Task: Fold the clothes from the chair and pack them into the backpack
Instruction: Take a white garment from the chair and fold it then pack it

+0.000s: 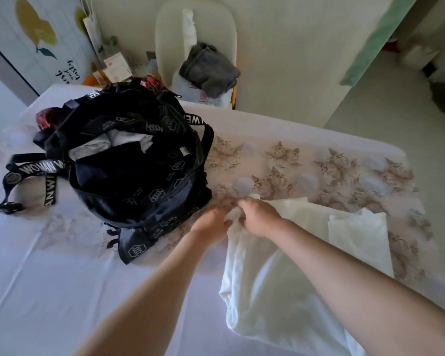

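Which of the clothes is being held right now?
The white garment on the bed: the left hand and right hand grip its far end. The dark grey garment lies on the chair, and the pale clothes sit inside the backpack.

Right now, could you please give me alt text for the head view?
The left hand and right hand grip one end of a white garment on the table; an open black backpack lies to its left, and grey clothes wait on the chair behind.

home: cloth-covered table, chair, fridge
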Motion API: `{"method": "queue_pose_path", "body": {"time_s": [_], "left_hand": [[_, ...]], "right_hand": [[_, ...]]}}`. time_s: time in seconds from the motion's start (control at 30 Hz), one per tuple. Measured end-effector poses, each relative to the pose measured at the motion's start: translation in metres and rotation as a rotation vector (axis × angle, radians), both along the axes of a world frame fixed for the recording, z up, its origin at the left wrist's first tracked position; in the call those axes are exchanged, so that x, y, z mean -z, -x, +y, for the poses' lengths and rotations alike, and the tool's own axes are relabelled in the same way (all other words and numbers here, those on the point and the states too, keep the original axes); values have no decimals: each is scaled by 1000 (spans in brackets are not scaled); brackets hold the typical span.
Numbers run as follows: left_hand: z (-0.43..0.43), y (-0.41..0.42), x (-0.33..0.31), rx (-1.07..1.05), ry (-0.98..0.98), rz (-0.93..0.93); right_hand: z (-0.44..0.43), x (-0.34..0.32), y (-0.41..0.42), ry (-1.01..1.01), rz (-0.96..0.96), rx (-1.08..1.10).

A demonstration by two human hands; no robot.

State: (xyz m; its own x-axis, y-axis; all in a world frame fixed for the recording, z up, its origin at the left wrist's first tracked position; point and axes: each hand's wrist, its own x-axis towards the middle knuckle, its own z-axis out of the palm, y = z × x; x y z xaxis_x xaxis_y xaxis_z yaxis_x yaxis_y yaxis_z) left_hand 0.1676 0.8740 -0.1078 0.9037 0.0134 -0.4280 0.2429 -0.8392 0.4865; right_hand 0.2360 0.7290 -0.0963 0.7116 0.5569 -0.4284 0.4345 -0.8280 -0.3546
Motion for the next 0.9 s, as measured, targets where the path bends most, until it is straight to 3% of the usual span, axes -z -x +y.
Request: {"method": "queue_pose_path", "body": {"time_s": [0.1,0.17,0.3,0.47,0.57,0.77,0.83,0.9], "left_hand": [[10,12,-6,-60,82,-230],[14,23,-10,-215,160,-409],[16,27,-28,-533,484,-263],[4,38,-28,-293,322,-24],[-16,51,-21,-275,419,72],[-53,56,-6,9,399,159],[-65,53,-4,51,380,135],[-73,49,-2,46,360,123]], "right_hand": [[2,-9,-1,-167,20,106],[3,-19,2,-306,23,163],[-4,-29,15,-363,-10,207],[-18,-38,26,-337,-13,282],[-29,-47,30,-315,-18,316],[-94,-39,40,297,-16,343],[-108,-36,45,306,11,368],[-109,-35,50,174,-67,375]]}}
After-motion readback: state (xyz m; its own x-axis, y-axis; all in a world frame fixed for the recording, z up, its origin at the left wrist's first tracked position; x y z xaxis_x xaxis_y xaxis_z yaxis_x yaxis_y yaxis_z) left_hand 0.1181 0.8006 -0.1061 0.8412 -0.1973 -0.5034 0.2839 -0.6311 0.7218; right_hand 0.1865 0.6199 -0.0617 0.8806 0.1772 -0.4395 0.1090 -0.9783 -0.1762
